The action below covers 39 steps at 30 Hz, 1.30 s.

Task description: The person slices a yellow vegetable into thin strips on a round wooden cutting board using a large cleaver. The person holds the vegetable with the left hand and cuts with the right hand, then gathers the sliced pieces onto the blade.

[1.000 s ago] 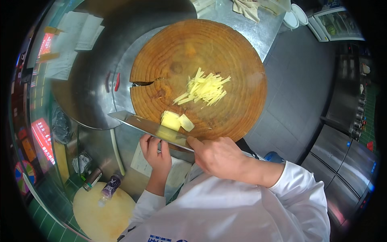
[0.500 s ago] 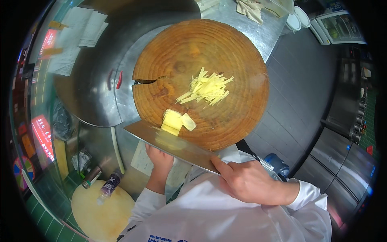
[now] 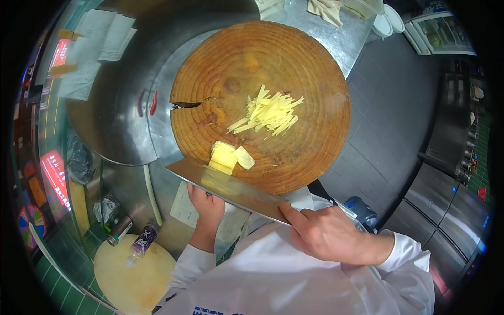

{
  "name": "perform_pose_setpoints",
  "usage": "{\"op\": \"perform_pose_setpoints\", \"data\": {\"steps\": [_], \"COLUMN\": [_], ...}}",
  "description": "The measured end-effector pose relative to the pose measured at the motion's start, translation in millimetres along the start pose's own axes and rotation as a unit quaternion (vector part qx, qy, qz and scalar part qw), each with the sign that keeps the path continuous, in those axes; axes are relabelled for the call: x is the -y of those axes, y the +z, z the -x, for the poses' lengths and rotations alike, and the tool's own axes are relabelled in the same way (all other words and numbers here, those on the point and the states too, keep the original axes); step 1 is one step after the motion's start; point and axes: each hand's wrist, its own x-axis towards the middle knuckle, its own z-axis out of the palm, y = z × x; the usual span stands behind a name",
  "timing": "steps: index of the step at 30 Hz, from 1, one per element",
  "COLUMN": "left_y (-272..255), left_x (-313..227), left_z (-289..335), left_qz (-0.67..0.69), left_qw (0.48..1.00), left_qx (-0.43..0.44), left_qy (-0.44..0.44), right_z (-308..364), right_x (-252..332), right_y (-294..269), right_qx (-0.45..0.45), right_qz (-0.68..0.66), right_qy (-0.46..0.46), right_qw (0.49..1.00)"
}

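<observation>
My right hand (image 3: 325, 233) grips the handle end of a broad cleaver (image 3: 231, 193). Its blade slants across the near edge of a round wooden chopping block (image 3: 310, 63), mirroring the yellow of a cut piece of ginger (image 3: 223, 156) just beyond it. One loose ginger slice (image 3: 244, 157) leans beside that piece. Below the blade, my left hand (image 3: 208, 209) has its fingers curled up against the near side; the fingertips are hidden, so I cannot tell what they hold. A heap of thin ginger shreds (image 3: 270, 113) lies in the block's middle.
A red chilli (image 3: 153, 103) rests in the steel basin (image 3: 121, 115) at left. Below stand a pale round board (image 3: 131, 283), a purple-labelled bottle (image 3: 144, 239) and a can (image 3: 119, 231). A cloth (image 3: 324, 11) lies at the back. The block has a crack (image 3: 186, 105) at left.
The cleaver and my right hand have shifted slightly to the right. My left hand stays by the blade, and the ginger lies as before.
</observation>
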Motion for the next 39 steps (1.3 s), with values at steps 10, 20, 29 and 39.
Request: {"op": "perform_pose_setpoints", "data": {"steps": [10, 20, 29, 39], "left_y": [-0.7, -0.8, 1.9, 0.6], "left_x": [-3.1, -0.5, -2.1, -5.4], "left_z": [-3.0, -5.4, -9.3, -12.5], "left_qz": [0.010, -0.006, 0.000, -0.004], "left_qw": [1.000, 1.000, 0.999, 0.999], "left_qx": [-0.007, -0.012, -0.031, -0.024], "left_qy": [0.004, 0.026, 0.031, 0.049], "right_z": [-18.3, -50.4, -72.7, -60.9], "right_x": [-2.9, -2.6, -11.5, -12.8], "right_y": [3.2, 14.5, 27.8, 29.9], "right_qx": [0.021, -0.016, -0.044, -0.037], "right_qz": [-0.007, -0.005, -0.019, -0.003], "right_qy": [0.010, -0.005, -0.024, -0.010], "right_qw": [1.000, 1.000, 0.999, 0.999]}}
